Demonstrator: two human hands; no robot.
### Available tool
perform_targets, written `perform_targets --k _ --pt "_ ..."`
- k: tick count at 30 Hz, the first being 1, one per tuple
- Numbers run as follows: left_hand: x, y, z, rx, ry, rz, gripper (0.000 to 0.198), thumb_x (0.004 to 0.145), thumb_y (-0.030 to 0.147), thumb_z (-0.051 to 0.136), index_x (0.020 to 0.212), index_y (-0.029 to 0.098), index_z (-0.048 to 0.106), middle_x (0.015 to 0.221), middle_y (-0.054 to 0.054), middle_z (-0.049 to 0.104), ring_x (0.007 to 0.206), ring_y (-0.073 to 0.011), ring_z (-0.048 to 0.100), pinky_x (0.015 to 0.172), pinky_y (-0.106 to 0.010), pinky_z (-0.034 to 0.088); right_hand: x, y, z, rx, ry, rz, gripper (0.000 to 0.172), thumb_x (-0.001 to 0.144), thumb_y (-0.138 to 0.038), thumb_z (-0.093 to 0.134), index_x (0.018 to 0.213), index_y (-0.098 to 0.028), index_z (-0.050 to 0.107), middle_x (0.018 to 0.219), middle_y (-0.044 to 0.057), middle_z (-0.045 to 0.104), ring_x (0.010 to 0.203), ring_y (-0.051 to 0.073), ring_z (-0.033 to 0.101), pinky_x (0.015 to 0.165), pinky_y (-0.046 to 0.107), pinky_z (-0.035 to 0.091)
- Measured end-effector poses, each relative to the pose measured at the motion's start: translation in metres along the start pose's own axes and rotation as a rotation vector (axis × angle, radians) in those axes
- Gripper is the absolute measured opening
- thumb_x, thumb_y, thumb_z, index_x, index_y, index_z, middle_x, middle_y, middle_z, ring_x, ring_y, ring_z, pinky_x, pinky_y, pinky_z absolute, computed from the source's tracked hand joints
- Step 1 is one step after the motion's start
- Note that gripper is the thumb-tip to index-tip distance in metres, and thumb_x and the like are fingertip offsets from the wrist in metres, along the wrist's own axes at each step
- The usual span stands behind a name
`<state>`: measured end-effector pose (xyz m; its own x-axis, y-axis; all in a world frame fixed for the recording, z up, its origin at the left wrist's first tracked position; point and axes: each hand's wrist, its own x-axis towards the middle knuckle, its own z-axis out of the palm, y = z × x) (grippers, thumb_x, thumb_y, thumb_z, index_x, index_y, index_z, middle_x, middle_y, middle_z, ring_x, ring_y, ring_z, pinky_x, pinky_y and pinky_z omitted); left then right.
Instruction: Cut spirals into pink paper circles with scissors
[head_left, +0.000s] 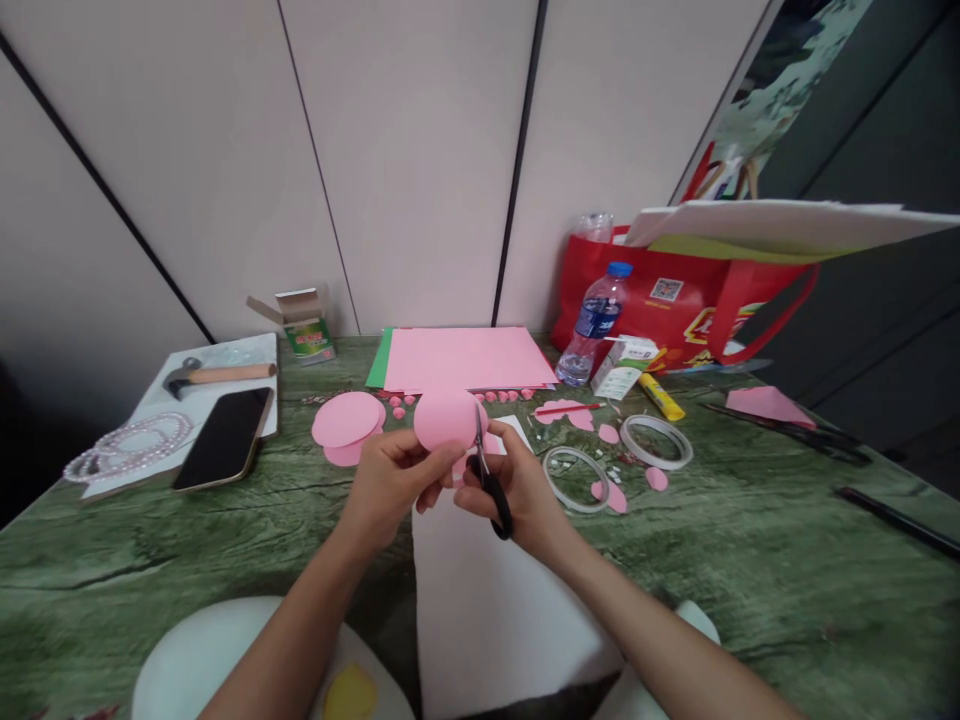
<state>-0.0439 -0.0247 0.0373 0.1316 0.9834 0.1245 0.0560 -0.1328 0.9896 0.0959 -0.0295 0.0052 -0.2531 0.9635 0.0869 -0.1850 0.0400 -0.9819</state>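
Note:
Between finger and thumb, my left hand [401,478] grips a round pink paper disc [445,418] held up above the table. My right hand [525,490] has its fingers in the black handles of a pair of scissors [491,490]. The blades point up and lie against the right side of the disc; whether they are cutting into it I cannot tell. Below both hands lies a white sheet [487,600]. Left of the held disc sit several more pink discs [347,420], overlapping. Small pink rolled pieces [397,401] lie just behind.
Pink and green sheets [465,358] lie at the back. Tape rolls [657,442], pink scraps [609,434], a glue tube [661,397] and a water bottle [595,325] are on the right, before a red bag [675,300]. A phone [225,437], hammer [225,374] and beads [131,447] are left.

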Motion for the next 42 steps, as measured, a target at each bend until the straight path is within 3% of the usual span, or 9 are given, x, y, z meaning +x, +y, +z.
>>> perform_targets --k 19,24,29,36,42 --pt "0.0018 -0.0026 -0.0048 -0.107 0.032 0.006 0.026 0.071 0.029 0.062 0.053 0.013 0.052 0.042 0.005 0.049 0.032 -0.0025 0.038 0.031 -0.015 0.029 0.0003 -0.0006 0.0001 0.039 -0.006 0.006 0.059 0.056 -0.023 0.072 0.102 -0.021 0.034 0.048 -0.011 0.045 0.041 0.007 0.041 0.042 0.018 0.028" --pt "0.0008 -0.0004 -0.0031 -0.127 0.002 -0.015 0.023 0.073 0.028 0.06 0.056 0.013 0.054 0.045 0.004 0.053 0.03 -0.0034 0.041 0.028 -0.015 0.029 0.0002 0.0024 0.0015 0.05 -0.014 0.004 0.06 0.057 -0.024 0.072 0.103 -0.021 0.034 0.052 -0.008 0.053 0.044 0.008 0.045 0.044 0.02 0.033" --pt "0.0 0.0012 -0.0015 -0.133 -0.002 -0.029 0.021 0.073 0.027 0.059 0.057 0.013 0.056 0.047 0.003 0.055 0.029 -0.0038 0.042 0.027 -0.015 0.029 -0.0022 0.0026 0.0077 0.05 -0.059 -0.002 0.057 0.057 -0.026 0.072 0.1 -0.021 0.035 0.051 -0.011 0.046 0.044 0.006 0.039 0.045 0.019 0.032" --pt "0.0 0.0015 -0.0004 -0.013 0.002 -0.04 0.022 0.069 0.025 0.061 0.053 0.013 0.055 0.043 0.004 0.051 0.029 -0.0031 0.039 0.027 -0.014 0.027 -0.0001 0.005 0.0028 0.003 -0.055 -0.074 0.063 0.054 -0.023 0.075 0.103 -0.023 0.036 0.066 -0.005 0.051 0.061 0.011 0.048 0.059 0.025 0.038" --pt "-0.0012 0.0038 0.0005 -0.003 0.016 -0.041 0.023 0.07 0.026 0.061 0.053 0.013 0.053 0.043 0.005 0.05 0.03 -0.003 0.038 0.027 -0.014 0.027 -0.0004 0.0039 0.0014 0.003 -0.048 -0.023 0.065 0.053 -0.024 0.076 0.104 -0.024 0.036 0.067 -0.006 0.05 0.059 0.01 0.046 0.057 0.024 0.038"
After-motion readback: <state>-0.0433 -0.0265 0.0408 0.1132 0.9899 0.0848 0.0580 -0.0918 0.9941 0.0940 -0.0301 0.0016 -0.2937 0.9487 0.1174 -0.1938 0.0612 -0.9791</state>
